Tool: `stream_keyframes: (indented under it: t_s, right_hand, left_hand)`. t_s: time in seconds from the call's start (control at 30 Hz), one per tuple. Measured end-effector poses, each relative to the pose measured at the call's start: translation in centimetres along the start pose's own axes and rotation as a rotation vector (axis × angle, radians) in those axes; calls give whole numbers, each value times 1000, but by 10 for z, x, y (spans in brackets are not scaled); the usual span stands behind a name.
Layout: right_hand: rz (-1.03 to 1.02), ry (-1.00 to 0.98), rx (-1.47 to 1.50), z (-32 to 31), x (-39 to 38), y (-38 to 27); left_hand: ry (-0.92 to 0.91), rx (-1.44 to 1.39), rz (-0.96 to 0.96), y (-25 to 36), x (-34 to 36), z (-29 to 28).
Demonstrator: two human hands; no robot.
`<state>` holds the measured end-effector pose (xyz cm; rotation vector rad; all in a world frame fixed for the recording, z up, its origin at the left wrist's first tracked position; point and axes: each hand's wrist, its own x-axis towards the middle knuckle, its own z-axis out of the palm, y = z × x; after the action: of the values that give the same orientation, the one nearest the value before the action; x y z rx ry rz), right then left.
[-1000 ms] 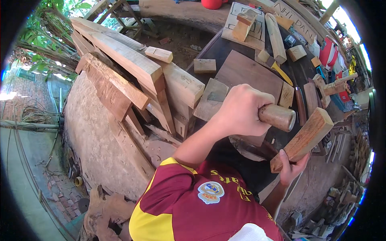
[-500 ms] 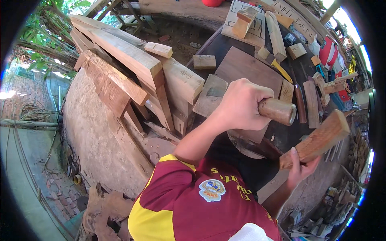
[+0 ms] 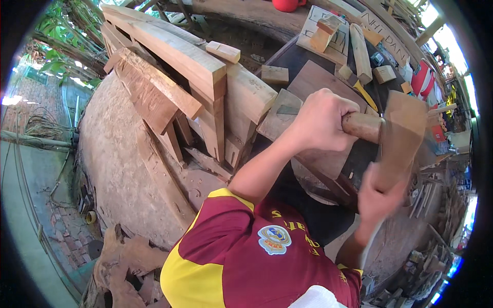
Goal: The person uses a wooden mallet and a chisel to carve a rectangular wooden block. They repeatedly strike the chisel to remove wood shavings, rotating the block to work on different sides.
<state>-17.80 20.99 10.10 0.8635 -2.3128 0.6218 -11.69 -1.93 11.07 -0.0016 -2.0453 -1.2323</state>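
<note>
Nearest, below and to the right of the reddish-brown board point(image 3: 328, 84), the right hand point(image 3: 382, 196) is blurred; its fingers appear wrapped around the lower end of a wooden block point(image 3: 403, 134), which stands roughly upright; just nearer than the board, the left hand point(image 3: 328, 123) has its fingers curled tightly around a round wooden handle point(image 3: 362, 127), whose free end points right, toward the block; the block's face seems to meet or overlap that end, though I cannot tell whether they touch; the far end of the handle's tool is hidden, so what it works on does not show.

As far as can be judged, the work is mid-stroke; no finished cut or joint can be made out, so how much is done and how much is left I cannot tell.

Left of the board lie long pale beams point(image 3: 177, 54); just beyond its left corner sits a small block point(image 3: 275, 75); along its right edge is a yellow-handled tool point(image 3: 365, 96); farther off, a pale bar point(image 3: 361, 55) and, farthest, a red vessel point(image 3: 287, 4).
</note>
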Motion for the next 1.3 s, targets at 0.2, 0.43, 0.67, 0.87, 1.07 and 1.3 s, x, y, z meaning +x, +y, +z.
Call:
stream_keyframes:
  t_s: [0.2,0.43,0.67,0.87,1.07,1.3]
  right_hand:
    - [71,444,193,-34,27,18]
    - [16,344,247,-5,7,16]
    - [492,635,553,-31,20,23]
    - [172,55,311,11,-21,31]
    - [580,494,526,-15,-10,58]
    - [80,-188,262,14,-30,34]
  left_hand:
    - [7,-8,55,-3,2,0]
    - [-4,73,38,-2,-1,9]
    - [-22,122,30,-4,1,9]
    - [-41,208,27,-6,1,17]
    - [-78,270,5,-7,-1,18]
    - [-83,356,75,-11,-1,29]
